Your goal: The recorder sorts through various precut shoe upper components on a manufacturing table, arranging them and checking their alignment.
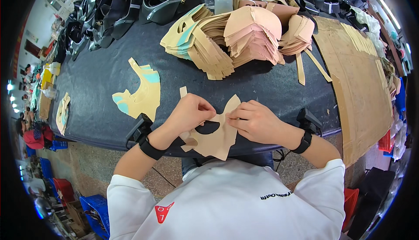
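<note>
A flat beige shoe upper piece with a curved cut-out lies at the near edge of the dark table in front of me. My left hand is closed at its upper left, thumb and fingertips pinched on the material beside the cut-out. From the other side, my right hand pinches the piece's edge near its pointed upper tip. Whether a small part sits between the fingertips is hidden. To the left rests a separate yellowish upper piece with light blue patches, untouched.
Behind my hands stand fanned stacks of yellowish-beige uppers and pinkish pieces. Two beige strips hang off the right one. Black shoe uppers pile up at the back left, near a squeeze bottle. A cardboard sheet covers the right side.
</note>
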`<action>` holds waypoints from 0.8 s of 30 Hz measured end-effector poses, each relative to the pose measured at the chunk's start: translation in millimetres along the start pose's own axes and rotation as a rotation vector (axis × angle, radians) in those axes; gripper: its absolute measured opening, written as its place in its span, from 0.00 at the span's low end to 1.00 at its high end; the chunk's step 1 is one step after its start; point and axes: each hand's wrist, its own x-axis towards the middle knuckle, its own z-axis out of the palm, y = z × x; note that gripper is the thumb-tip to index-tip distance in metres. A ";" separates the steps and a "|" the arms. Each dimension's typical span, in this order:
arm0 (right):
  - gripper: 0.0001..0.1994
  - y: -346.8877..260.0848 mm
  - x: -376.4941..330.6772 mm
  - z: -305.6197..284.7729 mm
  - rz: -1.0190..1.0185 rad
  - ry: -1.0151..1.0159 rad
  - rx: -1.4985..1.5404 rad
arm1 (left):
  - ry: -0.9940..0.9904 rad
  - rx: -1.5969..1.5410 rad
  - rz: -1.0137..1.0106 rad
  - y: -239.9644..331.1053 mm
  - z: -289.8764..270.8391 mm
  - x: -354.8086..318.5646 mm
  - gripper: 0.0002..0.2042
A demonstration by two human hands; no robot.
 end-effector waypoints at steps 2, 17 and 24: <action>0.13 -0.3 0.6 0.5 0.002 0.001 0.000 | 0.002 0.009 -0.012 2.6 -0.1 -1.4 0.07; 0.08 -18.8 21.9 16.4 -0.048 0.075 -0.297 | 0.140 0.174 0.152 -3.8 10.4 -2.6 0.07; 0.06 -29.9 35.1 4.7 -0.219 -0.082 -0.359 | -0.152 0.055 0.035 6.2 -33.1 -29.7 0.13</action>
